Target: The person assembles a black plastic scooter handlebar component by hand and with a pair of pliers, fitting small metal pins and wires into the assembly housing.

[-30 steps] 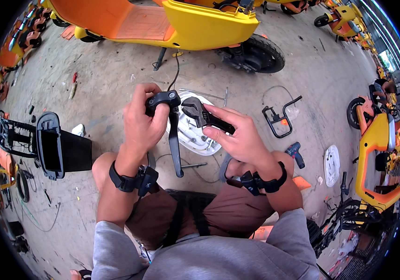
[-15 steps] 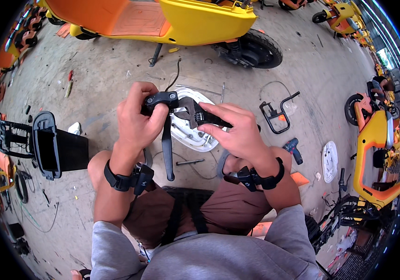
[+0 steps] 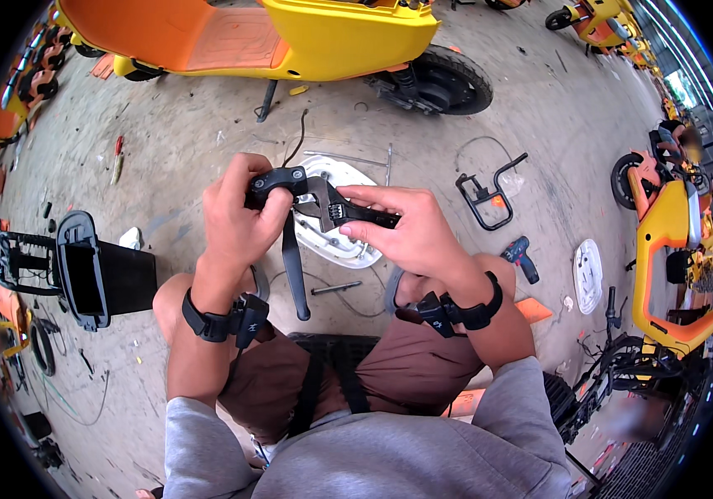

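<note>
- We sit low over a bare, grey concrete floor (image 3: 207,141), stained and scattered with small parts and loose wires.
- Across the top of the frame stands a yellow and orange scooter (image 3: 290,37) on its stand; more scooters in the same colours line the right edge (image 3: 672,233) and the far left.
- On the floor at centre we see a white plastic cover (image 3: 335,241), partly hidden behind our hands; another white cover (image 3: 587,270) lies at right.
- A black metal bracket (image 3: 485,195) lies right of centre, a small power drill (image 3: 521,254) just below it, and a black rack with a box (image 3: 82,270) sits at left.
- At the centre of the frame, above our knees, our left hand (image 3: 236,220) is clenched round a black brake lever (image 3: 290,249); its housing sits at the top of our fist and its long blade hangs straight down.
- Our right hand (image 3: 410,233) grips the dark handle of an adjustable wrench (image 3: 335,212), whose grey head meets the lever housing.
- Both wrists carry black straps.
</note>
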`<action>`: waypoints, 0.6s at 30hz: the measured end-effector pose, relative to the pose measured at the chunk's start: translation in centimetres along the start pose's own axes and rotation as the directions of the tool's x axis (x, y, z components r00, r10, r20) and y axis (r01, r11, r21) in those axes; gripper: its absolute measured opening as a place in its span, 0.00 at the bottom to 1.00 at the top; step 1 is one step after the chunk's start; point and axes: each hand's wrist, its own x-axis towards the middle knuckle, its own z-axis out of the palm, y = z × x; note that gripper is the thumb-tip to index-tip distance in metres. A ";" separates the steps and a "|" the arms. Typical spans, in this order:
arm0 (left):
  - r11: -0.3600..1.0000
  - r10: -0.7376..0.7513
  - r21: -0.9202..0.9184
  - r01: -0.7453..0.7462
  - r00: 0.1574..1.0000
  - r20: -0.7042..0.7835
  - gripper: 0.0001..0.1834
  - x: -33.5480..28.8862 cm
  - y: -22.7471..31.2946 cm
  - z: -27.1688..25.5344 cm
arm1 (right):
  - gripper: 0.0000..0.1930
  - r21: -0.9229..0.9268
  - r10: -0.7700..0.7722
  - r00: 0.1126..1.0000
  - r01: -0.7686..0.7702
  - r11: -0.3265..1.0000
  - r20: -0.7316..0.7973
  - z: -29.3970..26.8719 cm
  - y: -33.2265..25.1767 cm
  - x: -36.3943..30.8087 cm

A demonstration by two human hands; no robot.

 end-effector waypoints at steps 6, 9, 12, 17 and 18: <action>0.998 -0.057 -0.031 0.057 0.998 0.007 0.09 -0.1 -0.2 0.1 | 0.22 -0.157 -0.022 1.000 0.024 0.987 0.013 -0.1 -0.6 0.0; 0.995 -0.088 -0.050 0.088 0.996 0.006 0.10 -0.1 -0.2 0.2 | 0.22 -0.173 -0.051 0.999 0.052 0.984 0.009 -0.2 -0.6 0.0; 0.984 -0.149 -0.095 0.149 0.989 0.007 0.10 -0.2 -0.3 0.2 | 0.21 -0.129 -0.075 0.997 0.072 0.989 -0.019 -0.1 -0.6 -0.1; 0.983 -0.158 -0.100 0.157 0.987 -0.008 0.10 -0.1 -0.4 0.2 | 0.21 -0.142 -0.065 0.998 0.061 0.988 -0.024 -0.1 -0.7 -0.1; 0.982 -0.160 -0.101 0.158 0.987 -0.012 0.10 -0.1 -0.4 0.2 | 0.21 -0.142 -0.063 0.998 0.059 0.988 -0.024 -0.1 -0.7 -0.1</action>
